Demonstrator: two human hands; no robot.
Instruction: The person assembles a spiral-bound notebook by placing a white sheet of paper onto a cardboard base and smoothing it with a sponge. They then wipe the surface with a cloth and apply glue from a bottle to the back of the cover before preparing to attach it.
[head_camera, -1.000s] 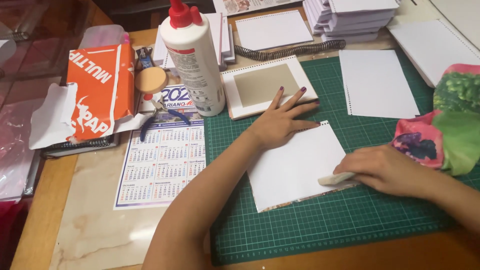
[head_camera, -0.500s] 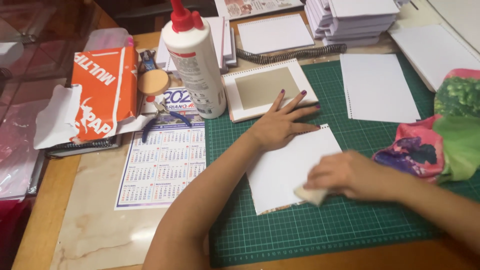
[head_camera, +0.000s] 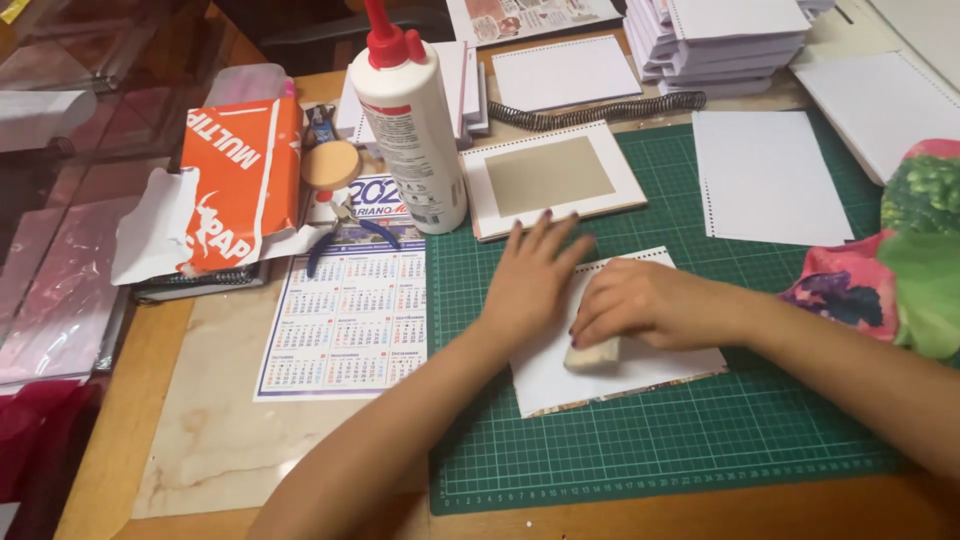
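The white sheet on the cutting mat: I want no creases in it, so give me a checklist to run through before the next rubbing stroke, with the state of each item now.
1. Left hand flat on the white sheet, pinning it: ok.
2. Right hand gripping the small beige block against the sheet: ok.
3. Sheet lying wholly on the green cutting mat: ok.
4. Glue bottle upright, red cap on, off the sheet: ok.
5. Framed card clear of the sheet: ok, though close to the left fingertips.
6. Sheet free of wrinkles or glue beneath the hands: cannot tell, it is covered.
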